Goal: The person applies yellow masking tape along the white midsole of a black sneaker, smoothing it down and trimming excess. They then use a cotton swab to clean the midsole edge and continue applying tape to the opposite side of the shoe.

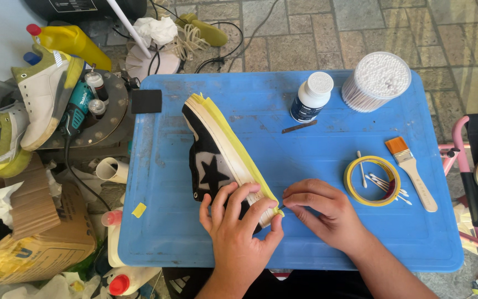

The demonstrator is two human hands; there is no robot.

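Black sneaker (217,155) with a white star lies on its side near the left edge of the blue tray table (327,144), toe toward the near edge, its pale sole rim lined with yellow masking tape (233,130). The left hand (239,227) wraps the toe end, fingers curled closed over the black upper and thumb pressed to the sole. The right hand (322,210) comes in just beside it, fingertips pinched shut on the tape's end at the toe. The shoe looks light, soft in the upper and stiff along the rubber sole (the sole edge seems the firmest place to hold), and the tape is thin and would likely crease easily.

Outward now: a yellow tape roll (372,180) sits toward the right edge with cotton swabs (385,185) lying in and across it, a flat brush (411,166) just beside. At the far right corner a round clear tub (376,80) stands packed full of swabs, and next to it a dark bottle (311,98) with a white cap on, contents hidden. Left of the tray, a white and green shoe (42,94) and a yellow bottle (73,41) stand among clutter.
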